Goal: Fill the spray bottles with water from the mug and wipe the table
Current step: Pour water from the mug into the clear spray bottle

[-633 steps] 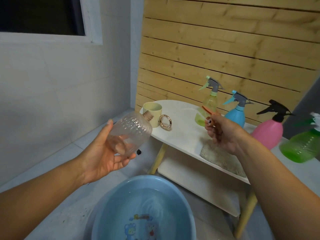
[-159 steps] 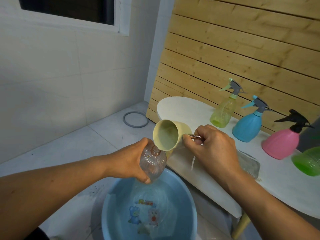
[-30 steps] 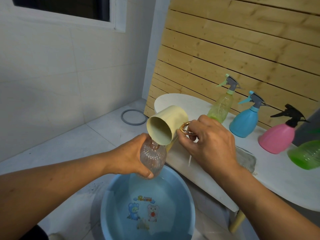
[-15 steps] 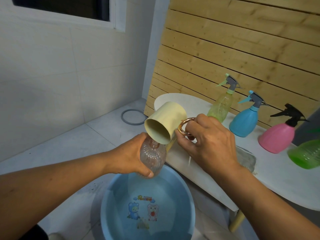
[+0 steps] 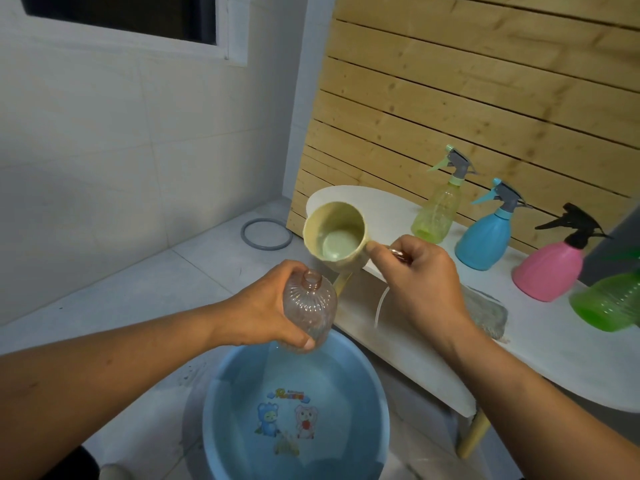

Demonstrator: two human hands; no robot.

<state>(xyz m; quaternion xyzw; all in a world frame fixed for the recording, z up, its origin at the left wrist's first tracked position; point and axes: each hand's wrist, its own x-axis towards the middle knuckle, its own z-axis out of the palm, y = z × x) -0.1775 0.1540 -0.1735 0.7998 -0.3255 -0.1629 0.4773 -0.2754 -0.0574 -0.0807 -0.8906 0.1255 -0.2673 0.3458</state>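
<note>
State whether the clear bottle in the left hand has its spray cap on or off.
Off. The clear bottle in the left hand shows a bare open neck with no trigger head on it.

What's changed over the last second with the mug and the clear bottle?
The right hand has lifted the mug off the clear bottle and tipped it back, so the bottle's neck is now uncovered; pouring has stopped. The left hand still grips the bottle over the blue basin. The four spray bottles and the cloth on the table have not moved.
</note>
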